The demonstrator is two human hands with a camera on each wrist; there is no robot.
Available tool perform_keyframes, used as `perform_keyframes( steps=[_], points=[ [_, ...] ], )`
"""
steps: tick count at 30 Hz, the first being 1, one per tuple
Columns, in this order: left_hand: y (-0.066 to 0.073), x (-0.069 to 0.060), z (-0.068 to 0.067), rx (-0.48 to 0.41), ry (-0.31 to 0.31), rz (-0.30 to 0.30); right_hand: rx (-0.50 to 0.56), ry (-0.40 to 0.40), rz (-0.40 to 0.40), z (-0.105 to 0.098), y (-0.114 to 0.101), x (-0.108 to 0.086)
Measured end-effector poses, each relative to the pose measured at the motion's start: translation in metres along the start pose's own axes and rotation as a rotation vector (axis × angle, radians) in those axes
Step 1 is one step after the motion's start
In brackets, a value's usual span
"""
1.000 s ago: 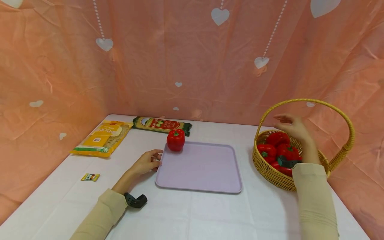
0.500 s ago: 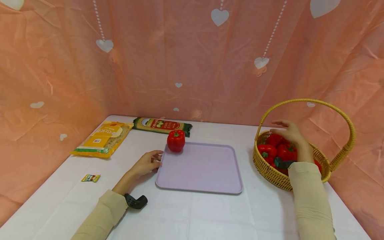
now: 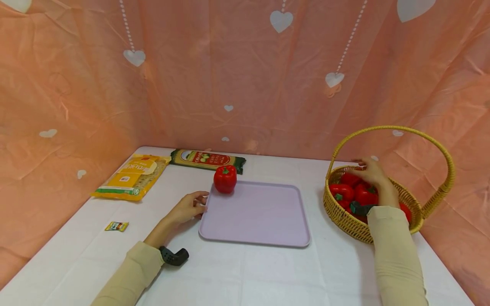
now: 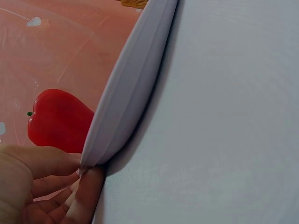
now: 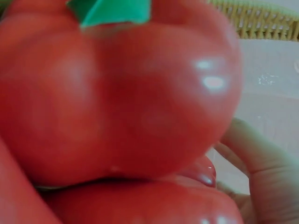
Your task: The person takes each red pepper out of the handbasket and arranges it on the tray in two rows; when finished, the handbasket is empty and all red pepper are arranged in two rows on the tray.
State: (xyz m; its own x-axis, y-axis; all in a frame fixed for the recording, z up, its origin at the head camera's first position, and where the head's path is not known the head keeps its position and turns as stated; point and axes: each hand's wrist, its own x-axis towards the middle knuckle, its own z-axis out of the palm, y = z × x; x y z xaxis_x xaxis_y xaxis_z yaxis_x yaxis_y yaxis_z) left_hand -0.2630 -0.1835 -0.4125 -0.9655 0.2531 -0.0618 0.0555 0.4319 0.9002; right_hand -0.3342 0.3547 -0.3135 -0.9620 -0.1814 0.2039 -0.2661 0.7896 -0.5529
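Note:
The lavender tray lies on the white cloth. My left hand pinches its left rim between thumb and fingers, plain in the left wrist view, where the hand is at lower left. A red bell pepper stands at the tray's far left corner. On the right, my right hand is over a wicker basket of several red peppers, its fingers loosely bent near the far rim. In the right wrist view a large pepper fills the picture, and the thumb is beside it; the fingertips are partly hidden.
The basket's tall handle arches above the right hand. At the back left lie a yellow food packet and a long green and gold packet. A small wrapped snack is on the left. A pink curtain hangs behind.
My right hand has shifted slightly left and lower over the basket, toward the peppers at its far side. My left hand and the tray stay in place.

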Motion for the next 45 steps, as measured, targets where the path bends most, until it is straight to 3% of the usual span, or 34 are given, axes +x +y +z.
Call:
perform_keyframes(
  steps=[12, 21, 32, 38, 45],
  points=[
    [-0.001, 0.002, 0.0, 0.013, 0.014, -0.027, -0.085, -0.081, 0.056, 0.002, 0.007, -0.002],
    [0.0, 0.0, -0.001, 0.025, 0.004, 0.007, -0.123, -0.12, 0.112, 0.002, 0.01, -0.003],
    [-0.003, 0.002, 0.0, 0.011, 0.008, -0.011, -0.084, -0.084, 0.109, -0.001, 0.013, -0.004],
    [-0.003, 0.002, 0.0, 0.008, -0.001, 0.005, -0.068, -0.132, 0.175, -0.004, 0.003, -0.009],
    [-0.001, 0.001, 0.0, -0.002, 0.006, 0.0, 0.068, -0.076, 0.254, -0.012, -0.003, -0.009]
  ],
)
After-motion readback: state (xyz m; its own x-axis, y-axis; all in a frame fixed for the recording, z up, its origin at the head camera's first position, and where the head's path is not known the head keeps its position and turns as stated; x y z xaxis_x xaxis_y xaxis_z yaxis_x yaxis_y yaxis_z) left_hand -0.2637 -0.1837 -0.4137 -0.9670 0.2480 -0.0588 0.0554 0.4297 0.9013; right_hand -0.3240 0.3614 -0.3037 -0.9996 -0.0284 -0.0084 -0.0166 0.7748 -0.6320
